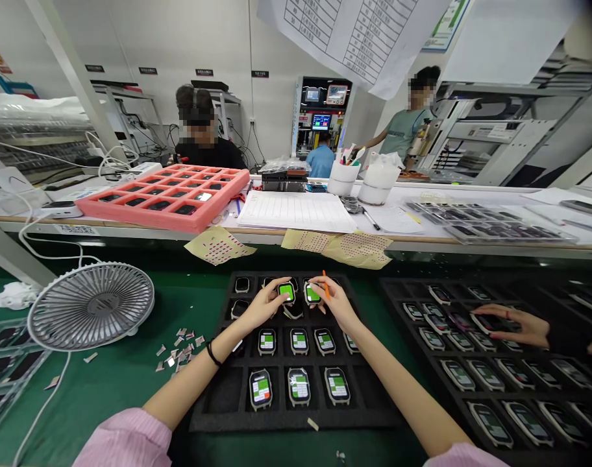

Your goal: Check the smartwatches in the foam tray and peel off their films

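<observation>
1. The left hand (261, 306) pinches a smartwatch (286, 293) by its edges, its grip closed on the case (the screen shows green)
2. The right hand (333, 303) clenches an orange stick (326, 284), resting against a second smartwatch (312, 294)
3. Both smartwatches sit near 12 o'clock in a black foam tray (218, 415), above rows of other watches (298, 386)
4. At 3 o'clock, a co-worker's hand (513, 325) hovers over another tray (391, 285)
5. At 9 o'clock, a grey fan (90, 306) tilts on the green counter (115, 389), foil scraps (179, 350) just beside it

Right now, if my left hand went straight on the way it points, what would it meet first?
Your left hand would meet the green-screened smartwatch at its fingertips; they seem to touch already, though depth is hard to judge.
</observation>
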Tool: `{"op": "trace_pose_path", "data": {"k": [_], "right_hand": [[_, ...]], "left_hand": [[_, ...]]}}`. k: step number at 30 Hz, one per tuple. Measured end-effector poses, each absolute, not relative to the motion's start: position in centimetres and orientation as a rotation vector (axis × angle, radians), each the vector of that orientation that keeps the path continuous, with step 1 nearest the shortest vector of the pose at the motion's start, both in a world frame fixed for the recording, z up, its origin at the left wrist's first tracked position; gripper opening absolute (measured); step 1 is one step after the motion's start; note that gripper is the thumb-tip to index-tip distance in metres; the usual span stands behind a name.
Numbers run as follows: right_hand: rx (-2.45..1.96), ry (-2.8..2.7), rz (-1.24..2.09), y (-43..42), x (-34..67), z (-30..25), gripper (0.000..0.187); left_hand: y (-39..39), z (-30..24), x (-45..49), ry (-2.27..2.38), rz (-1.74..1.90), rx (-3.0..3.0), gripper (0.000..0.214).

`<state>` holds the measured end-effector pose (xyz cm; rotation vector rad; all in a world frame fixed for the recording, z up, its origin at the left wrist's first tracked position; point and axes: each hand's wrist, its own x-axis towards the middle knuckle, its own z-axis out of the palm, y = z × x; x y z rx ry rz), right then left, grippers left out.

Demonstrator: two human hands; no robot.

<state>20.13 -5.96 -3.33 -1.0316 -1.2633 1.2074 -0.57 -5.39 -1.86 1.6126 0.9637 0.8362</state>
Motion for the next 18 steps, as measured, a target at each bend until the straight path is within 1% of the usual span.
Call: {"op": "trace_pose_path", "data": {"k": [5,11,15,18], "right_hand": [[-1.073,-1.24,1.174,-6.07,19.97,-3.1,0.03],[-1.02,-1.288,1.217,-6.18,19.8,-2.95,0.039],[-0.999,-1.344,1.229,-6.14,20.03,-3.17,0.044],[-0.985,-1.354,1.223,-6.02,20.18,-3.41,0.045]], "left_hand": [[-5.35,-2.06,-0.45,0.935,0.844,1.606,0.058],[-5.17,-2.36,-0.37,0.855,0.918,1.606,0.058],[-5.05,-2.66,-0.55,0.878,0.855,1.594,0.067],[-5.04,-2.79,-0.55,0.849,0.85,1.587,0.07]]}}
